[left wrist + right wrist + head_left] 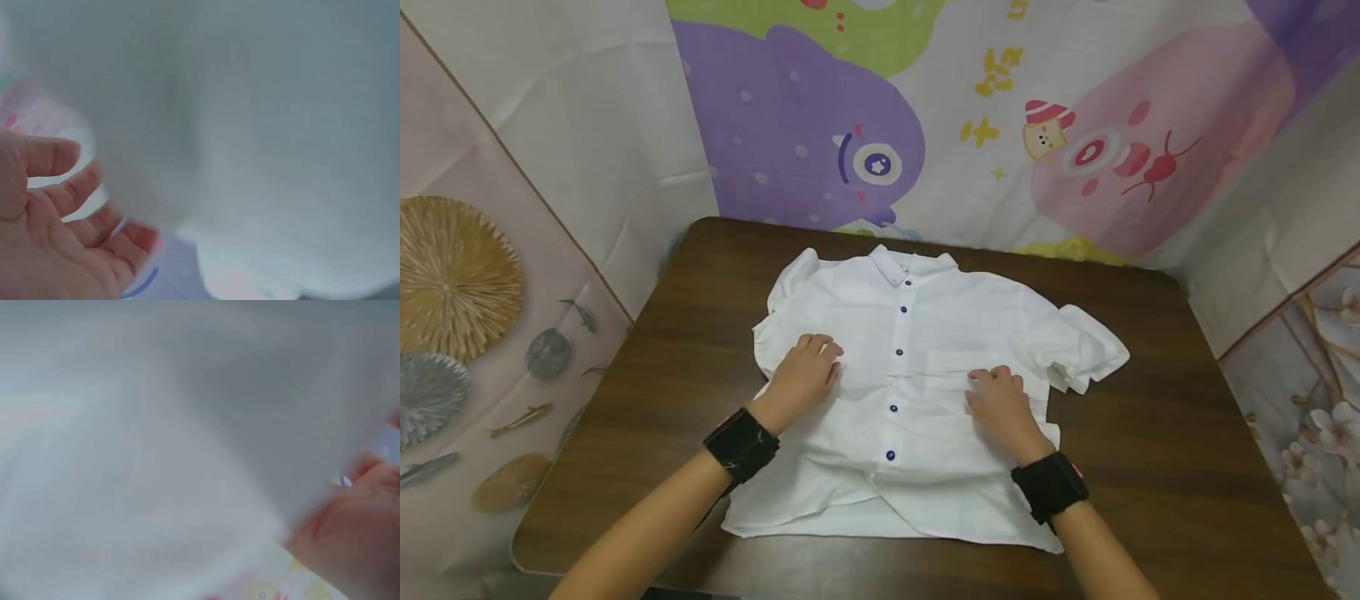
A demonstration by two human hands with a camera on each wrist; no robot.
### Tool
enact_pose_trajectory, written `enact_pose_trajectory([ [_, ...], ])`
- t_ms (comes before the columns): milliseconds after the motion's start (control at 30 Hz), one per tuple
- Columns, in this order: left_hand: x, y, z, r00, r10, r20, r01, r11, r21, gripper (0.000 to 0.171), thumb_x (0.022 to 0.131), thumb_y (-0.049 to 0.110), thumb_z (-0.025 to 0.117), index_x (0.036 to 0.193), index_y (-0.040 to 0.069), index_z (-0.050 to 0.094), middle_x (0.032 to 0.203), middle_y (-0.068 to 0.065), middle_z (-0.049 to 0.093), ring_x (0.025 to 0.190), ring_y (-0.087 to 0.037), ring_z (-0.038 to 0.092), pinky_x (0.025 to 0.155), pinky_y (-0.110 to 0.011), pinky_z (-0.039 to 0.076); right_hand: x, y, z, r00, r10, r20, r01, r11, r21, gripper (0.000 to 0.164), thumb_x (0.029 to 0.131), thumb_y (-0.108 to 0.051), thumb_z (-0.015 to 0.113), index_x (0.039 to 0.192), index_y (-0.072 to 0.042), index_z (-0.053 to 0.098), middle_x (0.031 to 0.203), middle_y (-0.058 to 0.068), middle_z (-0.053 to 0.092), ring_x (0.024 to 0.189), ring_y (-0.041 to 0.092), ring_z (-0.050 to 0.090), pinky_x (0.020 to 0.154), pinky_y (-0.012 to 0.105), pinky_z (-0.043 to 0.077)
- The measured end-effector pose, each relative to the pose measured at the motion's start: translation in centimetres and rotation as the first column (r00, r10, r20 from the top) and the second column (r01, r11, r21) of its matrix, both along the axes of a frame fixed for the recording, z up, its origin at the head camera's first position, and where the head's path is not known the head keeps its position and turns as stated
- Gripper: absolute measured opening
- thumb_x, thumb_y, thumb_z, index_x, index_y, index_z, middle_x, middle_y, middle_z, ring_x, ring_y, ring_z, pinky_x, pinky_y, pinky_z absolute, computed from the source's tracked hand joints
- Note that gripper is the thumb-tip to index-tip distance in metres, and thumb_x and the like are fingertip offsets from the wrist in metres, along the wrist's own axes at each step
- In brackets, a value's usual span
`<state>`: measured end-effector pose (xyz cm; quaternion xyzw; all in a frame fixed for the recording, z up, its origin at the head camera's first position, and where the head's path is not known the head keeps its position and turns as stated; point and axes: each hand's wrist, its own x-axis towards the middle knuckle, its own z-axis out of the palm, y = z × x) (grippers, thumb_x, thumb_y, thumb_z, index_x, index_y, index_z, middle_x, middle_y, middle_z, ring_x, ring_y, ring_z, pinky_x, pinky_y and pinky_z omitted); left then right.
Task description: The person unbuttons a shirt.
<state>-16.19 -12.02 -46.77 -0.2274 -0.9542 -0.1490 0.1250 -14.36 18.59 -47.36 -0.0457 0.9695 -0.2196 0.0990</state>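
Observation:
A white short-sleeved shirt [857,392] with dark blue buttons lies front up, its collar [917,262] toward the table's far edge. My left hand [801,375] is over the left part of its front, fingers loosely bent. In the left wrist view, the left hand [69,231] shows its palm with thumb and fingers apart, beside blurred white cloth [250,156]. Near the chest pocket [951,367], my right hand [1003,408] has its fingers relaxed over the fabric. Blurred cloth [137,456] fills most of the right wrist view and hides part of the right hand [356,525].
Beneath the shirt is a dark brown wooden table [1172,467] with rounded corners. A printed cartoon curtain [805,125] hangs right behind its far edge. Patterned hangings stand at the left [512,275] and right [1311,433]. Each wrist wears a black band [741,446].

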Motion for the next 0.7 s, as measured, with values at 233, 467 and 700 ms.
enact_pose_trajectory([
  [233,-1.5,1.5,-2.5,0.941,0.164,0.295,-0.132,0.983,-0.125,0.034,0.091,0.037,0.056,0.112,0.010,0.058,0.118,-0.019,0.049,0.111,-0.041,0.043,0.085,-0.056,0.038,-0.6,-1.2,-2.1,0.995,-0.024,0.098,0.012,0.992,0.129,0.070,0.089,-0.051,0.053,0.144,-0.013,0.034,0.141,0.028,0.025,0.126,0.049,0.026,0.090,0.068,0.030],
  [467,-2.6,1.9,-3.3,0.848,0.201,0.491,-0.109,0.972,-0.209,0.064,0.091,0.050,0.050,0.142,0.014,0.035,0.149,-0.022,0.024,0.136,-0.049,0.017,0.102,-0.068,0.017,-1.3,-1.6,-2.3,0.988,-0.017,0.156,-0.009,0.986,0.166,0.081,0.085,-0.053,0.058,0.148,-0.014,0.025,0.148,0.029,0.015,0.133,0.050,0.014,0.091,0.073,0.026],
  [700,-4.1,1.7,-3.3,0.824,0.194,0.533,-0.103,0.975,-0.195,0.068,0.091,0.049,0.049,0.146,0.016,0.028,0.153,-0.021,0.015,0.139,-0.048,0.008,0.105,-0.068,0.011,-2.9,-1.5,-2.0,0.977,0.005,0.211,-0.042,0.985,0.168,0.084,0.086,-0.052,0.057,0.149,-0.013,0.019,0.150,0.029,0.009,0.135,0.053,0.007,0.092,0.076,0.022],
])
